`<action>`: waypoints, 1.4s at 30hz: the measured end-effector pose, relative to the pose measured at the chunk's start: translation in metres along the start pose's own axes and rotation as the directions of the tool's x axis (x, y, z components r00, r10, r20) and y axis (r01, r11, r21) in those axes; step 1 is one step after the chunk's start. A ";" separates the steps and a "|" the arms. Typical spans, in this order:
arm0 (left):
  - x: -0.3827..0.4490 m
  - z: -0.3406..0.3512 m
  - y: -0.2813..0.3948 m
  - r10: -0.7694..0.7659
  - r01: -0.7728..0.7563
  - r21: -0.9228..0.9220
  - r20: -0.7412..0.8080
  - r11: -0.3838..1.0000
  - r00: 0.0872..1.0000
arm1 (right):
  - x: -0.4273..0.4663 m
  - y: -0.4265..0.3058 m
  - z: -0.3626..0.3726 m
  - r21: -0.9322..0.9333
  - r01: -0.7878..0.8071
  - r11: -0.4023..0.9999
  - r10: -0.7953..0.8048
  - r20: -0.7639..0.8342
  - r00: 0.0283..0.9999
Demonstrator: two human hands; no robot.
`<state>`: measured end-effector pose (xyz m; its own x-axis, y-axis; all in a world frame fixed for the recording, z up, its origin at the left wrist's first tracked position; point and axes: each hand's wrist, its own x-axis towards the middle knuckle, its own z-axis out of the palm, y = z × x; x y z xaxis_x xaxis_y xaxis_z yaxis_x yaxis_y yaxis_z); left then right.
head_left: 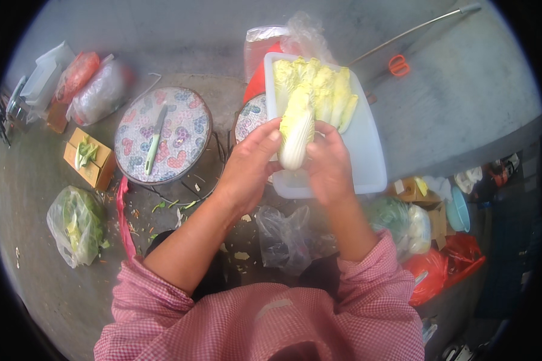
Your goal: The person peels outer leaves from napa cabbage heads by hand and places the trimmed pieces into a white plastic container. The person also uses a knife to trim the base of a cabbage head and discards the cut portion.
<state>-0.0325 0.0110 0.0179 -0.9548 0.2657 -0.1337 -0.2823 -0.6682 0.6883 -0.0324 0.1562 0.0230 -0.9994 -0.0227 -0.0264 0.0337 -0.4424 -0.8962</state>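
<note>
Between my left hand (253, 158) and my right hand (329, 158) is a small napa cabbage (297, 131), held from both sides with its white base towards me. Under and beyond it, a white plastic tray (371, 155) holds several more pale yellow cabbages (327, 90) side by side at its far end. The tray rests at least partly on a round stool with a patterned cover (251, 115). To the left, a knife with a pale green handle (156, 137) lies on another round patterned stool (180, 99).
Orange-handled scissors (399, 66) lie on the grey surface at right. Leaf scraps lie on a cardboard box (90, 158); a clear bag of greens (77, 225) stands below it. An empty-looking clear bag (283, 237) is before me, red plastic bags (442, 266) at lower right.
</note>
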 end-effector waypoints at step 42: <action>-0.002 0.000 0.006 -0.008 -0.018 0.236 0.107 0.971 0.994 | -0.005 -0.021 -0.004 0.043 -0.270 0.962 0.268 0.058 0.962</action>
<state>-0.0321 0.0067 0.0227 -0.9371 0.3434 -0.0621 -0.2350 -0.4896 0.8397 -0.0282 0.1694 0.0402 -0.9516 -0.1923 -0.2397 0.3030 -0.4579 -0.8358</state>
